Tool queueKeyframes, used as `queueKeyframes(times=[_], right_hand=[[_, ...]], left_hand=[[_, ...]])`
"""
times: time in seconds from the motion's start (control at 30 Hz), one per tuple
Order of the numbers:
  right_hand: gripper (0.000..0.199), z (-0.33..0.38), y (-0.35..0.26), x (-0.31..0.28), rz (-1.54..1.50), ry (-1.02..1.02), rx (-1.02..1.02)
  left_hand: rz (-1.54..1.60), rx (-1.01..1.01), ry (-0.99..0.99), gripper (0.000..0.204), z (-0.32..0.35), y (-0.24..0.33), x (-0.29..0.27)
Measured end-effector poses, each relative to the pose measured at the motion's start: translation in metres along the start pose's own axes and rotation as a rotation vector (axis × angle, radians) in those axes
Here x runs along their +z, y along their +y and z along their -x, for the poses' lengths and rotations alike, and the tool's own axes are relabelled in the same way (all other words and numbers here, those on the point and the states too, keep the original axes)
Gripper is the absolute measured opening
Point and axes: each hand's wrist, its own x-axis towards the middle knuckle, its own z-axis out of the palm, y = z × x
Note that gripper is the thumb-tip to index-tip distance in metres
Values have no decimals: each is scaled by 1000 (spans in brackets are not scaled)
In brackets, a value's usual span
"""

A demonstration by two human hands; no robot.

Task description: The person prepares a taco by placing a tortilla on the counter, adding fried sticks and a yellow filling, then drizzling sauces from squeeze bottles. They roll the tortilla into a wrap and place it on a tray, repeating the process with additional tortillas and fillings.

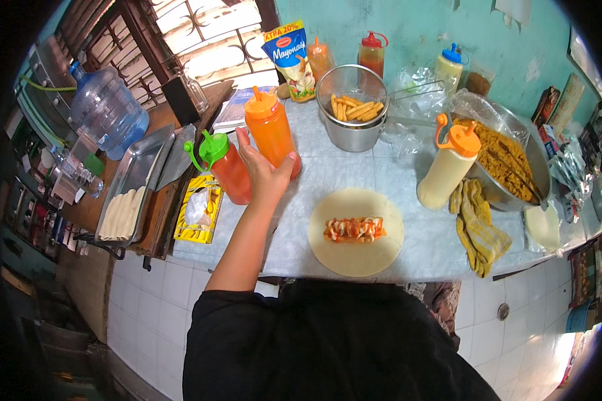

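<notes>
My left hand reaches to the back left of the table and is around the near side of an orange squeeze bottle. Its thumb lies along the bottle's right side and its fingers along the left. Just left of it stands a red squeeze bottle with a green cap. In front of me a round flatbread lies flat, with a strip of filling across its middle, topped with red and white sauce. To its right is a cream-coloured squeeze bottle with an orange cap. My right hand is out of view.
A strainer of fries rests over a metal pot. A large pan of brown filling stands at right, behind yellow gloves. At left are a yellow box, a tray of pale rolls and a water jug.
</notes>
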Motion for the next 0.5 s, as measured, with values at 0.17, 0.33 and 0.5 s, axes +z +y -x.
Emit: queueKeyframes(times=[0.17, 0.33, 0.5], right_hand=[[71, 19, -25, 22, -61, -168, -15], [74, 76, -54, 43, -221, -544, 36], [78, 172, -124, 44, -124, -1029, -165]], left_hand=[[90, -87, 66, 117, -13, -34, 33], [125, -127, 32, 116, -16, -50, 28], [477, -81, 39, 103, -8, -11, 13]])
